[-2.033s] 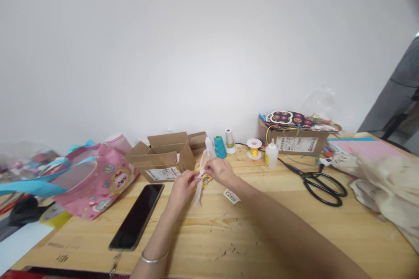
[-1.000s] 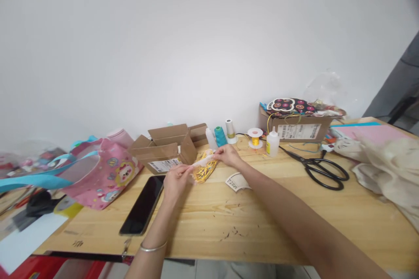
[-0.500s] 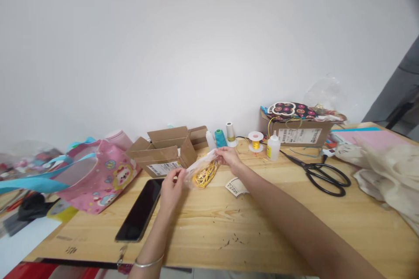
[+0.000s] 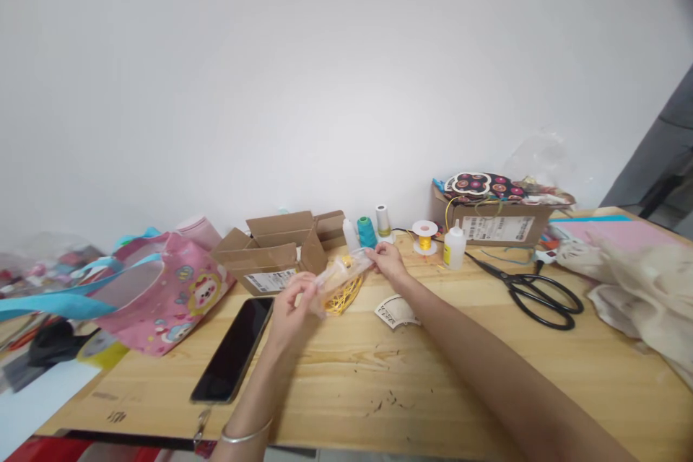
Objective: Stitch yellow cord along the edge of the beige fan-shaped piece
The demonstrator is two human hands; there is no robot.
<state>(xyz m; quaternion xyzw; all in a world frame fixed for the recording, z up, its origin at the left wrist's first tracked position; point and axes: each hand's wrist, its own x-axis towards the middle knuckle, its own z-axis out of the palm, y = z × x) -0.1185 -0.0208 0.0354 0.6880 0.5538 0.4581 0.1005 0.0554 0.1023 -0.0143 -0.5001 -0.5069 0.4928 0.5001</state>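
Both my hands hold a small clear plastic bag (image 4: pixel 342 273) stretched between them just above the wooden table (image 4: pixel 433 368). My left hand (image 4: pixel 291 312) pinches its lower left end. My right hand (image 4: pixel 388 260) pinches its upper right end. A tangle of yellow cord (image 4: pixel 342 297) lies under the bag; I cannot tell whether it is inside it. A black phone (image 4: pixel 234 348) lies left of my left hand. A small white label (image 4: pixel 396 312) rests on the table under my right forearm.
An open cardboard box (image 4: pixel 273 253) stands behind my hands, with thread spools (image 4: pixel 367 231), a yellow cord reel (image 4: pixel 425 237) and a glue bottle (image 4: pixel 453 245). Black scissors (image 4: pixel 533 290) lie right. A pink bag (image 4: pixel 167 289) sits left, cream cloth (image 4: pixel 639 289) far right.
The white strip held upright two seconds ago is now a clear bag pulled out between my hands. My hands have drawn apart and the bag has tilted flatter over the yellow cord.
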